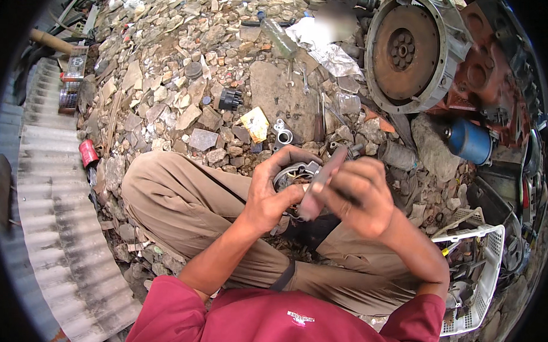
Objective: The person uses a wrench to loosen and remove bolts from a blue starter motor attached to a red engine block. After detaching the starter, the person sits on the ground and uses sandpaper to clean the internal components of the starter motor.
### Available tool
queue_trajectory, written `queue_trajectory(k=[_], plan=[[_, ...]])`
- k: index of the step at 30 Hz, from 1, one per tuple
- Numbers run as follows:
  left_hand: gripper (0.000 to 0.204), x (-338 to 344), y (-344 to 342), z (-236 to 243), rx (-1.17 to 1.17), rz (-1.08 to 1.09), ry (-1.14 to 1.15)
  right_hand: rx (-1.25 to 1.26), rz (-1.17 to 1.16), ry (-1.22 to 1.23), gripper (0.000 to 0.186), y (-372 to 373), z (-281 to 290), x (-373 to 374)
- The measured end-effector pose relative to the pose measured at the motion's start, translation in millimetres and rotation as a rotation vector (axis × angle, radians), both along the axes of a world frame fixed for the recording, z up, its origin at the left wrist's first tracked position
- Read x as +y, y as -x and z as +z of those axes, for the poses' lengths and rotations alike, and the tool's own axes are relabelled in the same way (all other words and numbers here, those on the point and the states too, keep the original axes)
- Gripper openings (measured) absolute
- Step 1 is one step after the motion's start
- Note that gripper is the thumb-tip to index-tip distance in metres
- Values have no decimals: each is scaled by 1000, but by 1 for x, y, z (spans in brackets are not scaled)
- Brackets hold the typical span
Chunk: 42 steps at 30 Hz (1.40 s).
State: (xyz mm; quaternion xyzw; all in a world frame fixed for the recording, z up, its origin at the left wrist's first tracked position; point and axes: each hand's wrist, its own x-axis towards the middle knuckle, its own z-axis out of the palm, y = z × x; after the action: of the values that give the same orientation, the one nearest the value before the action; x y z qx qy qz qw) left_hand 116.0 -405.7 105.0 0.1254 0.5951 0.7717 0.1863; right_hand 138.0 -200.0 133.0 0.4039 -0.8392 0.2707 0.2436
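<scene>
My left hand (269, 192) is wrapped round a round metal housing (296, 173) with small parts and wires inside, held above my lap. A flat reddish-brown piece (320, 187), perhaps sandpaper, is pinched in my right hand (360, 195) and stands across the housing's right side. That hand is smeared by motion, and whether the piece touches the housing I cannot tell. Just beyond my hands lies a small metal fitting with a round hole (283, 134). Farther off, a black cap with several stubs (230, 99) sits on the stones.
Screwdriver (318, 118) and wrenches (290, 74) lie by a flat stone slab (268, 81). A large round metal flywheel housing (376, 59) and a blue canister (468, 141) stand at right. A white plastic basket (493, 266) holds parts; corrugated sheeting (51, 197) borders the left.
</scene>
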Motion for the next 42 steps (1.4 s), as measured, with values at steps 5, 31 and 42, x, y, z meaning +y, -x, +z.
queue_trajectory(k=[5,31,42], plan=[[45,1,0,-3,43,3,-3,21,10,20,43,0,-3,0],[49,3,-2,-2,183,76,-32,-18,-68,53,43,4,7,2],[48,4,-3,-8,272,60,-48,35,26,45,44,-3,5,1]])
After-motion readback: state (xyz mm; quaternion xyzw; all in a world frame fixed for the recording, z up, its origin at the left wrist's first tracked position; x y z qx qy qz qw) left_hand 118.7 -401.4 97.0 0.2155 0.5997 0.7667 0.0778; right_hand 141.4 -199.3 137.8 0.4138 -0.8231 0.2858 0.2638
